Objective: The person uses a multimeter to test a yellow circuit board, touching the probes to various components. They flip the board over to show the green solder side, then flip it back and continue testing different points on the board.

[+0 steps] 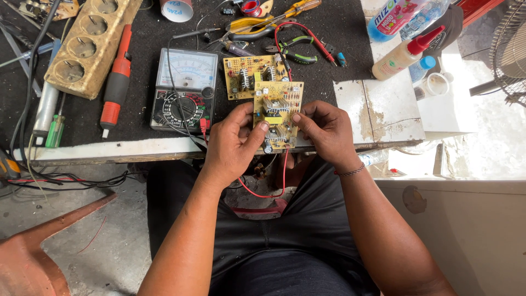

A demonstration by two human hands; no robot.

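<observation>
Yellow circuit board [276, 114], studded with coils, heat sinks and a yellow transformer block, is held upright between both hands just above the near edge of the workbench [109, 149], at the centre of the frame. It is pinched along its left edge by the left hand [233, 143], thumb laid on the component face and fingers curled behind, and along its right edge by the right hand [326, 131], whose thumb tip is pressed near the middle of the board. Both hands are closed firmly on the board; nothing else is gripped. A red wire [268, 192] is seen hanging from the lower end of the board and looping down over the lap.

The step in hand is judged to be a close inspection of the component side, the board being turned toward the eye. Whatever handling follows would call for a steady edge grip, so that the parts and the trailing wire are not strained.

Just behind the held board, a second yellow board [246, 74] is laid flat on the black mat. To its left an analogue multimeter [183, 90] is placed, and further left a red-handled tool [116, 82] and a beige socket strip [87, 44]. Pliers with yellow grips [257, 26] are seen at the upper centre, and a glue bottle with a red nozzle [402, 55] at the upper right.
</observation>
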